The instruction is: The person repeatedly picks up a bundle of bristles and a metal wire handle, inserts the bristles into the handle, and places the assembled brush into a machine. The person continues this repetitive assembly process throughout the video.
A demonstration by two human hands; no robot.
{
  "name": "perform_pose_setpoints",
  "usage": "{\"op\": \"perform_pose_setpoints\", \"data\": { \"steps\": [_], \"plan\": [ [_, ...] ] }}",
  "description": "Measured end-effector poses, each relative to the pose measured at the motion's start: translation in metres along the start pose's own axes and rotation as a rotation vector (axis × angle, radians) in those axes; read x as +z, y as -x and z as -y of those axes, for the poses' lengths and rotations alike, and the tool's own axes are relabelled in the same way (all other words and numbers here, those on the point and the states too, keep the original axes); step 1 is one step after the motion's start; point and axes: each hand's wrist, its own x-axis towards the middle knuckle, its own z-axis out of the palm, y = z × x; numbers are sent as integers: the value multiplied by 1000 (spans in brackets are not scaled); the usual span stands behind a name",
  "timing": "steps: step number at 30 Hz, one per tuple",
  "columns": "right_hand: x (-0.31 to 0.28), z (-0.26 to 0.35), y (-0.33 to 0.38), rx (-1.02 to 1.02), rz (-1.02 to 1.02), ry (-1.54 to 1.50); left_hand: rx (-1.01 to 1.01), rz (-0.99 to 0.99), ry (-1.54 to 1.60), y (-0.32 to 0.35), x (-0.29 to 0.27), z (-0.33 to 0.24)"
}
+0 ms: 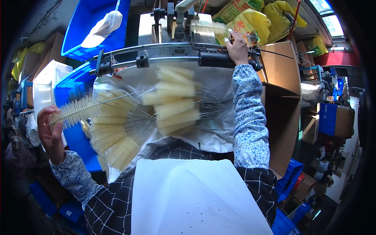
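My left hand [52, 131] is closed around the bristled end of a cream-coloured bottle brush [78, 111], whose bare wire points right over the other brushes. At the far right of the machine [168, 49], my right hand [237, 46] has its fingers curled by the end of another brush [207, 26]; what they grip is hidden. That brush lies across behind the machine's metal rails. Between my arms, two groups of finished-looking brushes, a left pile [111, 125] and a middle pile [176, 102], lie on a white woven sheet [213, 137], their wires overlapping.
A blue bin [70, 43] with a white cap [103, 28] stands at the far left, near a white tub [41, 90] and another blue bin [88, 156]. An open cardboard box [282, 117] stands beside my right arm. Yellow bags [250, 23] lie behind the machine.
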Motion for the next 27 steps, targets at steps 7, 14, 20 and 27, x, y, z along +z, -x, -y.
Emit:
{"op": "perform_pose_setpoints", "data": {
  "steps": [7, 14, 20, 27],
  "plan": [
    [11, 25, -1, 17, -3, -105, 25, -17, 74, -2, -6, -5],
    [9, 55, 0, 40, 8, -88, 10, -52, 62, 4, -12, -11],
    [6, 85, -3, 53, 13, -40, 10, -52, 88, 1, -3, -26],
    [13, 134, -2, 47, 70, -29, -138, -8, 21, -4, -4, -27]
  ]
}}
